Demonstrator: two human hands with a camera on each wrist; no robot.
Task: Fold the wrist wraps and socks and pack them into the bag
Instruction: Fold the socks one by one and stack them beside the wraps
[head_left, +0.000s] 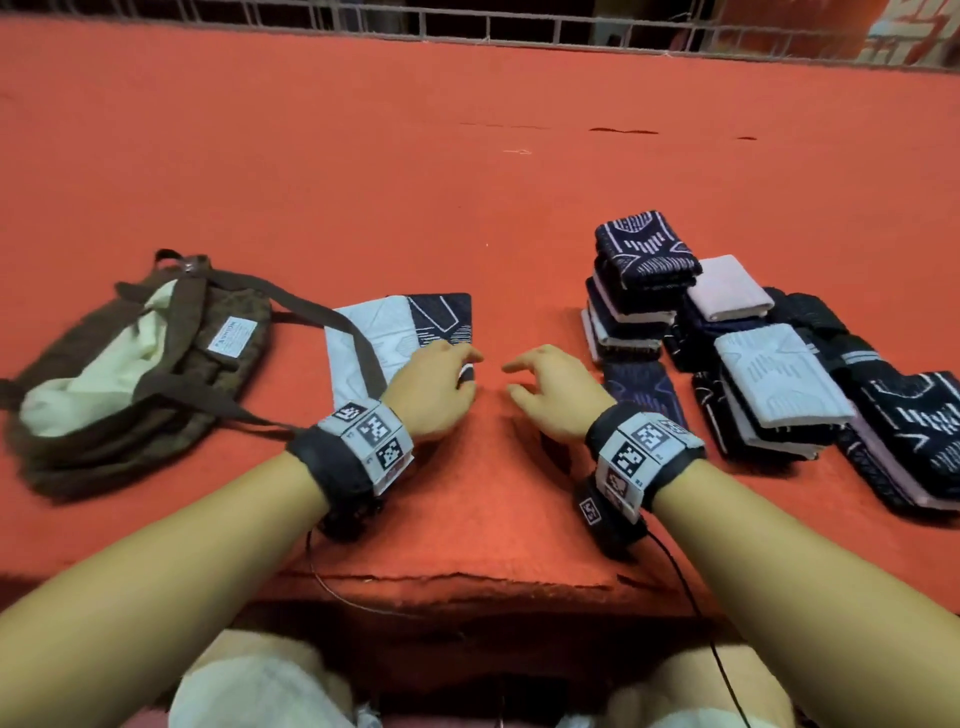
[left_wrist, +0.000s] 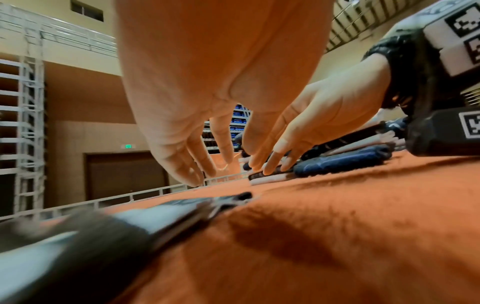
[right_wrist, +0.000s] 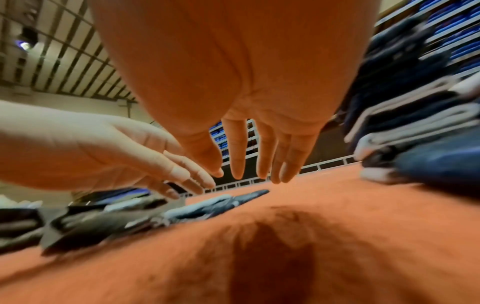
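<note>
**Both hands loose over red cloth, nothing held**

Landmark: bag (head_left: 130, 364), brown, lying open on the red cloth (head_left: 467, 156), cream lining showing. A white sewn label on its side reads "FASHION"; the smaller print below is not legible.

Near: left hand (head_left: 434, 387) just right of the bag, over the near corner of a flat white-and-navy sock (head_left: 400, 332). Fingers relaxed and slightly bent, grasping nothing; the left wrist view shows the fingers (left_wrist: 187, 160) hanging above the cloth. One bag strap (head_left: 358, 338) crosses the sock's white part.

Right hand (head_left: 556, 387) further right of the bag, close to the left hand but apart from it. Fingers (right_wrist: 237, 152) extended and spread, released, clear of the cloth.

Both wrists carry bands with black-and-white square markers; no text readable.

Right of the hands: one navy patterned piece (head_left: 641, 387) lying flat by the right wrist.

Far, well right of the bag: folded stacks (head_left: 727, 338), navy, white and pale pink, several piles touching one another.

Beyond the cloth: a metal railing (head_left: 519, 26).
</note>
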